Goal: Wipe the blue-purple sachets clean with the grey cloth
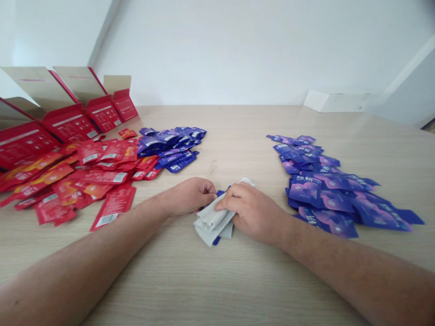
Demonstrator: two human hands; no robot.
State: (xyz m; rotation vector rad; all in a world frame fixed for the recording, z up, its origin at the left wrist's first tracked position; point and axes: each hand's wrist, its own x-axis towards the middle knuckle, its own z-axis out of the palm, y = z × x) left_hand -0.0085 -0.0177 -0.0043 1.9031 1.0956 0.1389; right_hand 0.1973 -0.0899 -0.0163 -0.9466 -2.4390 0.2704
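Observation:
In the middle of the head view, my right hand [253, 209] is closed on a folded pale grey cloth [213, 219], pressing it over a blue sachet [216, 241]. Most of that sachet is hidden under the cloth; only dark blue edges show above and below it. My left hand [190, 195] is closed, thumb against forefinger, at the sachet's upper left edge. A pile of blue-purple sachets [170, 144] lies beyond my left hand. To the right of my right hand spreads a larger group of purple sachets [321, 185], printed fronts up.
Many red and orange sachets [98, 170] are heaped on the left of the wooden table [238, 280]. Behind them stand several red cardboard boxes [103, 112] with raised flaps. A white box [335, 101] lies against the wall at the back right.

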